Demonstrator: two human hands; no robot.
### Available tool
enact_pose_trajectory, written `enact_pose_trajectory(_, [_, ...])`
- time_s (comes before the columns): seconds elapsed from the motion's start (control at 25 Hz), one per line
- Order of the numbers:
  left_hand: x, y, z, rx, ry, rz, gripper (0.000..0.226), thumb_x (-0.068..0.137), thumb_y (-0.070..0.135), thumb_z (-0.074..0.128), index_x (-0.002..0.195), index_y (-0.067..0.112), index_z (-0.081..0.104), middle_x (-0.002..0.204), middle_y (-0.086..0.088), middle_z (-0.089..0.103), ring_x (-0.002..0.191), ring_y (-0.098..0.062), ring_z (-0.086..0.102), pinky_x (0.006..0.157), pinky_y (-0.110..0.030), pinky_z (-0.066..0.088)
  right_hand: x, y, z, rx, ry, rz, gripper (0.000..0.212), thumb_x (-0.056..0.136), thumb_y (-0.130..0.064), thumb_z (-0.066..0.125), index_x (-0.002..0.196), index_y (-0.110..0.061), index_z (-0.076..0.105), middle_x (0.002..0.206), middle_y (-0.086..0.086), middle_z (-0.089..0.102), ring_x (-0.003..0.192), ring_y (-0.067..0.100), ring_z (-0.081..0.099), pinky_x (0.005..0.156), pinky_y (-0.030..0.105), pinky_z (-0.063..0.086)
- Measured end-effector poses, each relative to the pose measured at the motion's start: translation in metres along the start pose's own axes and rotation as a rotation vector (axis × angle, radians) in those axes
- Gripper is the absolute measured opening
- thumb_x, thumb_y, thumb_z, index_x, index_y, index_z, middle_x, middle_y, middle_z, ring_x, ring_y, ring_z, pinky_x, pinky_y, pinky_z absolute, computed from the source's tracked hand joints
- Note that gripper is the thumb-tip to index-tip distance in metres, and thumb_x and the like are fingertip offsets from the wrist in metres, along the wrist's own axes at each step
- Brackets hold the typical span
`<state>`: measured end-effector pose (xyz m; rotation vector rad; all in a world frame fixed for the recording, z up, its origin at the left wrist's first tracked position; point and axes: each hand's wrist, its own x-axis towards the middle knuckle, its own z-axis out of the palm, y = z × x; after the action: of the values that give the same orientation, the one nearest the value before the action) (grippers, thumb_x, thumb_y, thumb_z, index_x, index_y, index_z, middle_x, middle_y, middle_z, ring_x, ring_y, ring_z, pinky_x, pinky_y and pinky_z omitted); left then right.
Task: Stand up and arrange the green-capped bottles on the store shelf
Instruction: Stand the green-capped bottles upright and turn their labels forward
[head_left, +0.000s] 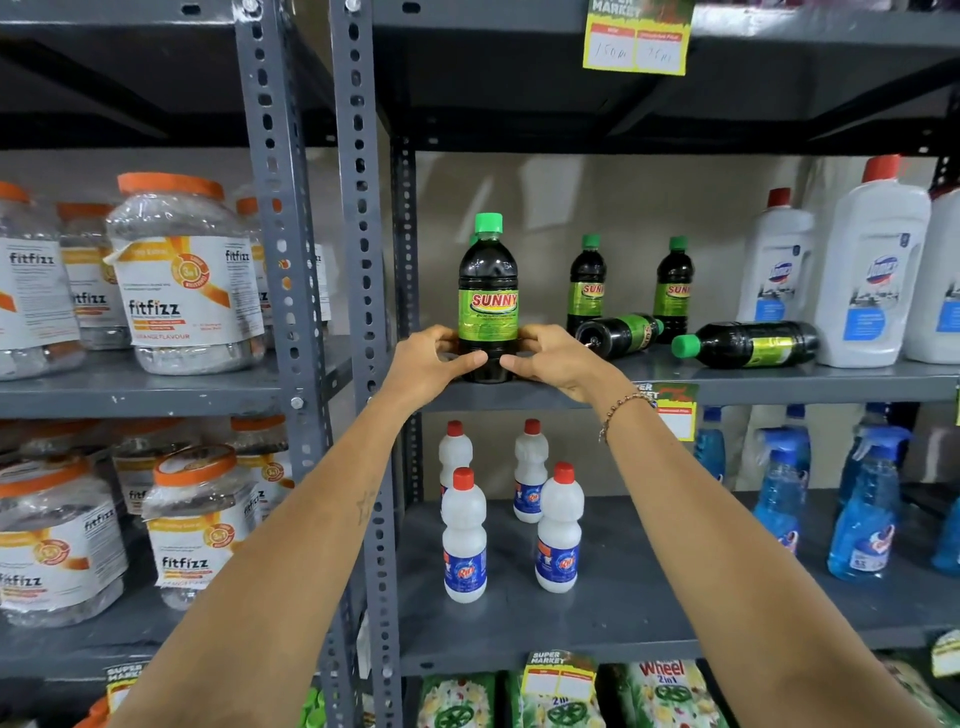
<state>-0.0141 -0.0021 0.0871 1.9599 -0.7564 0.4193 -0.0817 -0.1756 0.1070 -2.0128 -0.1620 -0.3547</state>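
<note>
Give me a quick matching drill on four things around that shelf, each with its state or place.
Things:
1. SUNNY bottle between the hands
2. Bottle beside the big white jugs
3. Red-capped white bottles
4. Fitfizz jars

States or places:
A. Lying on its side, cap pointing left
B. In the left bay
C. Upright, held by both hands
D. Standing one shelf below

Pairs: 1-C, 2-A, 3-D, 4-B
</note>
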Motion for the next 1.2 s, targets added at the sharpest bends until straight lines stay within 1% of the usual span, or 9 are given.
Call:
enact_pose_trajectory(0.4, [-0.005, 0.003, 0.003, 0.015, -0.026, 0.005, 0.058, 0.082, 0.039, 0.069, 0.129, 0.009, 0.054, 0.124, -0.008, 0.063, 0.106, -0.014, 0.060, 0.089, -0.023, 0.045, 0.001, 0.001, 0.002, -0.016, -0.007, 0.001, 0.047, 0.092, 0.000, 0.057, 0.138, -0.005, 0.047, 0.137, 0.010, 0.056, 0.122, 0.013, 0.050, 0.102, 0.026, 0.040])
enact_pose_trajectory(0.52, [-0.011, 0.001, 0.008, 0.023, 0.164, 0.011, 0.053, 0.085, 0.045, 0.064, 0.122, 0.007, 0.058, 0.114, -0.009, 0.066, 0.100, -0.017, 0.062, 0.088, -0.030, 0.049, 0.000, 0.001, -0.005, -0.003, -0.019, 0.062, 0.043, 0.094, -0.011, 0.057, 0.136, -0.003, 0.048, 0.133, 0.011, 0.058, 0.120, 0.019, 0.055, 0.102, 0.030, 0.045])
enact_pose_trajectory(0.64, [-0.028, 0.000, 0.027, 0.112, 0.423, 0.244, 0.033, 0.097, 0.040, 0.048, 0.100, 0.009, 0.059, 0.095, -0.003, 0.062, 0.089, -0.017, 0.056, 0.081, -0.035, 0.048, 0.010, 0.007, -0.027, 0.128, 0.292, 0.141, 0.042, 0.097, -0.027, 0.053, 0.123, 0.006, 0.056, 0.114, 0.018, 0.064, 0.096, 0.027, 0.065, 0.091, 0.035, 0.054])
enact_pose_trajectory(0.68, [-0.033, 0.003, 0.038, 0.150, 0.411, 0.325, 0.030, 0.099, 0.036, 0.044, 0.096, 0.009, 0.058, 0.093, -0.002, 0.059, 0.089, -0.016, 0.053, 0.079, -0.033, 0.045, 0.016, 0.012, -0.038, 0.161, 0.444, 0.163, 0.041, 0.096, -0.029, 0.053, 0.116, 0.006, 0.059, 0.108, 0.019, 0.066, 0.090, 0.028, 0.065, 0.090, 0.040, 0.055])
enact_pose_trajectory(0.76, [-0.038, 0.015, 0.066, 0.228, 0.353, 0.497, 0.027, 0.100, 0.028, 0.043, 0.094, 0.007, 0.059, 0.095, -0.005, 0.059, 0.091, -0.018, 0.051, 0.080, -0.032, 0.043, 0.025, 0.022, -0.060, 0.033, 0.667, 0.218, 0.040, 0.091, -0.033, 0.053, 0.105, 0.003, 0.062, 0.111, 0.022, 0.069, 0.094, 0.035, 0.067, 0.091, 0.047, 0.055])
enact_pose_trajectory(0.88, [-0.026, 0.028, 0.114, 0.457, 0.344, 0.671, 0.033, 0.097, 0.025, 0.041, 0.106, 0.001, 0.063, 0.109, -0.013, 0.064, 0.105, -0.026, 0.057, 0.092, -0.037, 0.046, 0.023, 0.026, -0.080, -0.294, 0.705, 0.301, 0.046, 0.094, -0.034, 0.049, 0.117, 0.005, 0.057, 0.125, 0.023, 0.060, 0.117, 0.039, 0.058, 0.097, 0.041, 0.047])
enact_pose_trajectory(1.0, [-0.011, 0.025, 0.147, 0.757, 0.318, 0.548, 0.046, 0.098, 0.033, 0.032, 0.120, 0.003, 0.060, 0.125, -0.013, 0.062, 0.118, -0.029, 0.056, 0.102, -0.041, 0.044, 0.030, 0.028, -0.098, -0.542, 0.650, 0.347, 0.067, 0.097, -0.045, 0.038, 0.135, 0.009, 0.043, 0.138, 0.024, 0.044, 0.127, 0.040, 0.047, 0.102, 0.038, 0.039])
enact_pose_trajectory(1.12, [-0.011, 0.018, 0.159, 0.932, 0.352, 0.487, 0.044, 0.098, 0.037, 0.030, 0.107, 0.010, 0.064, 0.104, -0.006, 0.067, 0.094, -0.026, 0.060, 0.086, -0.039, 0.045, 0.044, 0.033, -0.113, -0.586, 0.647, 0.364, 0.077, 0.092, -0.053, 0.045, 0.139, 0.007, 0.032, 0.137, 0.020, 0.042, 0.127, 0.035, 0.047, 0.092, 0.033, 0.042])
enact_pose_trajectory(1.2, [-0.010, 0.017, 0.161, 0.962, 0.393, 0.478, 0.042, 0.099, 0.036, 0.030, 0.098, 0.012, 0.064, 0.090, -0.004, 0.064, 0.079, -0.026, 0.057, 0.075, -0.038, 0.043, 0.049, 0.035, -0.111, -0.518, 0.662, 0.365, 0.076, 0.088, -0.048, 0.057, 0.137, 0.002, 0.028, 0.136, 0.017, 0.049, 0.126, 0.033, 0.051, 0.095, 0.035, 0.044])
